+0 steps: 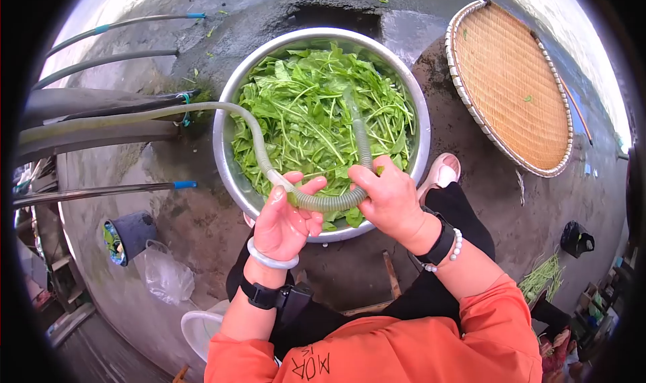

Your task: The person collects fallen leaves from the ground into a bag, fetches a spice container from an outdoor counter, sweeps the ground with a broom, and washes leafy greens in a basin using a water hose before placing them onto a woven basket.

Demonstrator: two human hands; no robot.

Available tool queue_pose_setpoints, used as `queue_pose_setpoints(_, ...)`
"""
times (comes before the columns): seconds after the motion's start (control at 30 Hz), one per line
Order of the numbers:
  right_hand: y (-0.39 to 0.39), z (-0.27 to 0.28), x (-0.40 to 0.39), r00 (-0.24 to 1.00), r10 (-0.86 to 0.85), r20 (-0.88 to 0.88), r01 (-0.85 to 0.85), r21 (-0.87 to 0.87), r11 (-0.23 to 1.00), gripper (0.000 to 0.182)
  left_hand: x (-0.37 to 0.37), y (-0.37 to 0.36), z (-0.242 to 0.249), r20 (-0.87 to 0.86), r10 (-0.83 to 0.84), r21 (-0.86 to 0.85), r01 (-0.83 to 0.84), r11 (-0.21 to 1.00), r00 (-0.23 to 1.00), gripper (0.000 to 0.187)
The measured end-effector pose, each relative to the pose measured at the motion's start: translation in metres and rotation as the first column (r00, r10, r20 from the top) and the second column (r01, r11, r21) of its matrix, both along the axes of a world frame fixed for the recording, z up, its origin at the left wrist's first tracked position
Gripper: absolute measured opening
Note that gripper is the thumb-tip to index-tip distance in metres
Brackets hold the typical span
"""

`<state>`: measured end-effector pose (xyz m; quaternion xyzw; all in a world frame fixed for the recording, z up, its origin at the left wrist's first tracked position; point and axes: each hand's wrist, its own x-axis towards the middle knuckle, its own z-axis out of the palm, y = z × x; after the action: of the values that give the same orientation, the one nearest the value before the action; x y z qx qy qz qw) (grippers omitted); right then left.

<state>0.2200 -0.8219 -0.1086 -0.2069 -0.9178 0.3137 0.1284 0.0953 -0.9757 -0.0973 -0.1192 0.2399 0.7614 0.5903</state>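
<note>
A wide metal basin (222, 147) holds many cut leafy greens (306, 114) with long pale stems. The ribbed hose (259, 144) comes in from the left over the rim, loops across the near side and points back into the basin, its outlet among the leaves. My right hand (390, 198) is closed round the hose near its outlet end. Palm up, my left hand (282, 218) cradles the bend of the hose, its fingers loosely curled about it. Bits of green leaf cling to both hands.
A round woven tray (515, 87) leans at the right. Pipes with blue ends (141, 189) jut in from the left. A dark bucket (132, 235), a clear plastic bag (168, 273) and a white bowl (200, 329) are at lower left; loose stems (542, 279) lie at lower right.
</note>
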Motion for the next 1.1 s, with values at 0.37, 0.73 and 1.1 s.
queue_pose_setpoints(0.37, 0.027, -0.045, -0.011, 0.945, -0.029, 0.327, 0.099, -0.199, 0.975, 0.049, -0.031, 0.011, -0.047, -0.270, 0.053, -0.119, -0.088, 0.989, 0.961, 0.014)
queue_pose_setpoints(0.73, 0.033, -0.048, -0.041, 0.894, -0.310, 0.324, 0.394, -0.897, 0.199, 0.066, -0.023, 0.021, -0.025, -0.373, -0.464, -0.462, 0.273, 0.844, 0.804, 0.030)
queue_pose_setpoints(1.1, 0.036, -0.065, -0.033, 0.900, -0.240, 0.364, 0.435, -0.725, 0.534, 0.060, -0.063, -0.014, -0.039, -0.676, -0.473, -0.617, -0.083, 0.783, 0.565, 0.013)
